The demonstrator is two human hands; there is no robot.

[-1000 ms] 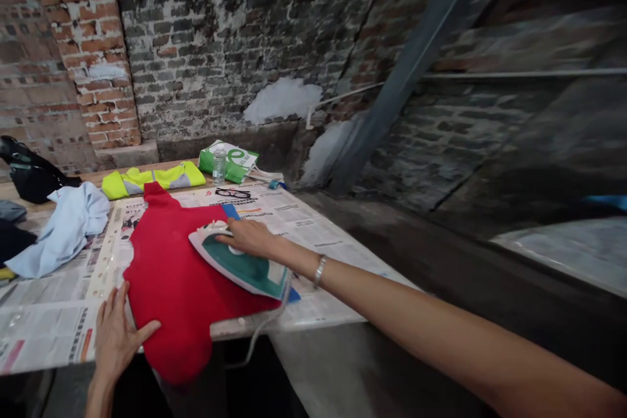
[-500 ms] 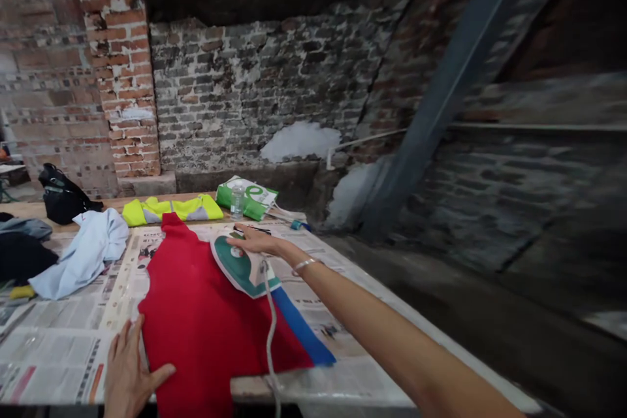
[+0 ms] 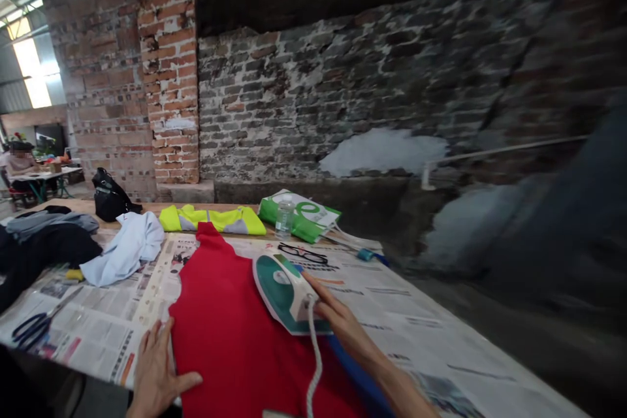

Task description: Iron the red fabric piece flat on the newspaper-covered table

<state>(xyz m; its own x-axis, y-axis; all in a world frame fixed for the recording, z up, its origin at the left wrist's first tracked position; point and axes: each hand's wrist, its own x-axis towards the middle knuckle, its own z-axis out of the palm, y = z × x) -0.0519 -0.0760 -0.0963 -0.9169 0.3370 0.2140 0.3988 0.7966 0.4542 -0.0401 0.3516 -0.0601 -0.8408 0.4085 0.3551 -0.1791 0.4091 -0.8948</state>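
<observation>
A red knitted garment (image 3: 230, 333) lies flat on spread newspaper (image 3: 406, 320), with a blue strip (image 3: 355, 372) showing along its right edge. My right hand (image 3: 345, 326) is shut around the handle of a white and teal steam iron (image 3: 287, 294), which rests on the red cloth with its point away from me. A white braided cord (image 3: 314, 366) runs down from the iron's back. My left hand (image 3: 157, 369) lies flat with fingers apart on the cloth's left edge, holding nothing.
Along the table's far side are a yellow hi-vis vest (image 3: 210, 220), a green bag (image 3: 298, 215), a water bottle (image 3: 285, 217) and glasses (image 3: 302, 253). Left are a pale blue shirt (image 3: 127, 251), dark clothes (image 3: 49, 241), scissors (image 3: 36, 328), a black bag (image 3: 110, 196). A person (image 3: 19, 166) sits far back.
The view has swung left, showing more of the room. The iron has slid slightly toward me along the red cloth, and my left hand remains on the cloth's edge.
</observation>
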